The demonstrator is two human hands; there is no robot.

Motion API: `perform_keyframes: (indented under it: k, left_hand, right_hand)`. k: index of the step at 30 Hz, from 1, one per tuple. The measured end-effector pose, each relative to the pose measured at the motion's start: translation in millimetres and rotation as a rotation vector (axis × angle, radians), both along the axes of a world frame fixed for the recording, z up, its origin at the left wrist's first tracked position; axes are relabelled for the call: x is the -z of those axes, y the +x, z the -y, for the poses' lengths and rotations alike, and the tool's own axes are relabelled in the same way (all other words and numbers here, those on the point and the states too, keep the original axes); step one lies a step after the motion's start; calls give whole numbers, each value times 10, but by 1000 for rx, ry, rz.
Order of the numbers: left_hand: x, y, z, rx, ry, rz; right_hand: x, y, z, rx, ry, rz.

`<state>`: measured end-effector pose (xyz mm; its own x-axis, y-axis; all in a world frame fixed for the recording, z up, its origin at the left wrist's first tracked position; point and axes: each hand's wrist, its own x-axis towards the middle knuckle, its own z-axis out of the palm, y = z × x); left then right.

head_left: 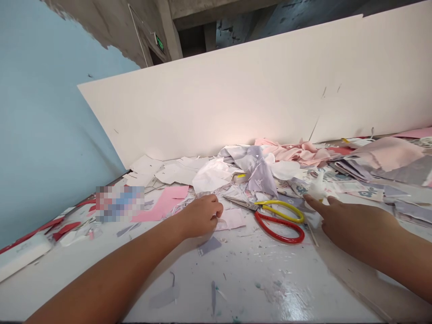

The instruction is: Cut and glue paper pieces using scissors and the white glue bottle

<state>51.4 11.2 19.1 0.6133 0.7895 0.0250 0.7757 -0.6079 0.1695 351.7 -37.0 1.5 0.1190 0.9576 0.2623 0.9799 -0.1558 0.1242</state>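
- At a white worktable (192,270) strewn with offcuts, a person works with two bare hands, the left hand (202,216) curled, fingertips drawn in by a pale pink scrap (232,219); whether it pinches the edge cannot be told.
- The right hand (359,222) stretches its index finger to a wispy white wad (316,186), the other fingers bent; a grip cannot be made out.
- Between the hands lie scissors (258,206), one handle loop yellow, the other red, blades slightly parted and pointing toward the left hand, neither hand holding them.
- Just below the left hand, a small lavender scrap (209,246) rests flat.
- To the left hand's outer side, a bright pink piece (167,204) lies among shreds.
- Beyond the left hand sits crumpled white material (212,175); beyond the scissors, rumpled lavender cloth (259,175).
- Farther out, between the two hands, pink cloth (300,153) bunches against a white board (236,99).
- A blue wall (50,112) rises well left of both hands.
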Motion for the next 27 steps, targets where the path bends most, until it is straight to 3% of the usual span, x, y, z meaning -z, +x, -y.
perform_keyframes:
  k: [3,6,10,14,16,20,22,25,27]
  left_hand:
    - [-8,-11,6,-13,-8,18]
    - [-46,-38,20,-23,-25,69]
    - [-106,-79,30,-150,-57,207]
    - [-128,-55,52,-267,-24,405]
    - [-126,-17,86,-250,-13,504]
    - [-101,63,198,-99,79,619]
    - [-84,86,258,-21,142,639]
    - [-68,93,322,48,157,642]
    - [-66,90,341,42,124,646]
  right_hand:
    - [-88,-33,-32,92,-268,164]
    - [-109,17,-88,34,-259,189]
    - [-123,106,-100,-99,19,233]
    - [-214,17,-19,-269,337,176]
    - [-232,-85,16,-422,429,0]
    - [-181,-379,24,-768,301,-706]
    - [-168,-573,6,-799,191,-1069]
    - [-195,-857,-39,-780,-52,-1449]
    - [-221,-988,-79,-792,-126,-1631]
